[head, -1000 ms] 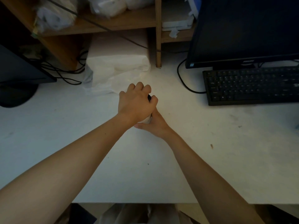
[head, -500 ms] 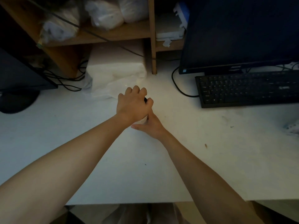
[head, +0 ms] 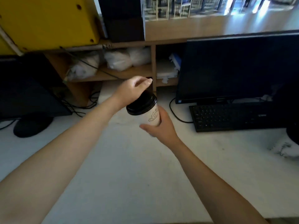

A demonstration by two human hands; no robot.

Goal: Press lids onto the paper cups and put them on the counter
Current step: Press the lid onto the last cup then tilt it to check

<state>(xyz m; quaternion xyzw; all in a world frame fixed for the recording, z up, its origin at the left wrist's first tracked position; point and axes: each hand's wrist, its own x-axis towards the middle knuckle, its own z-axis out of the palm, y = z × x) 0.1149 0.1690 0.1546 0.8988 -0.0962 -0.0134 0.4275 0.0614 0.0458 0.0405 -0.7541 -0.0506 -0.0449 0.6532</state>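
Note:
A white paper cup (head: 152, 117) with a line drawing on its side carries a black lid (head: 141, 103) on its rim. My right hand (head: 159, 126) grips the cup from below and holds it tilted above the white desk (head: 129, 167). My left hand (head: 131, 91) hovers just behind the lid, its fingers loosely curled and holding nothing; its heel is close to the lid's far edge. Up at the back runs a wooden counter (head: 210, 25).
A dark monitor (head: 234, 67) and black keyboard (head: 234, 117) stand at the right. Another monitor (head: 27, 88) stands at the left with cables beside it. Wooden shelves (head: 121, 73) behind hold white bags. A yellow panel (head: 48, 21) fills the top left.
Before, both hands were pressing the lid onto the cup on the desk. Now my right hand has raised the cup, my left hand has come off the lid, and the view has tilted up.

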